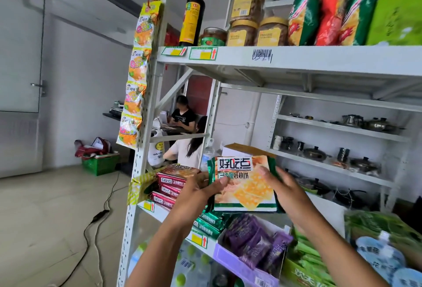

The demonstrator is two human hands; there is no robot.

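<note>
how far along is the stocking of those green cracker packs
Done: red packs sit stacked on the shelf, with a green stack beside them. In hand: the left hand and right hand hold one green pack above that stack. Left: probably setting it down there.

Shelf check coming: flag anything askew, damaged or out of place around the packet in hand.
The left hand and right hand hold the green biscuit packet, which looks intact. Odd: crumpled yellow tape hangs loose at the shelf's front-left post, and a black cable trails across the floor.
</note>
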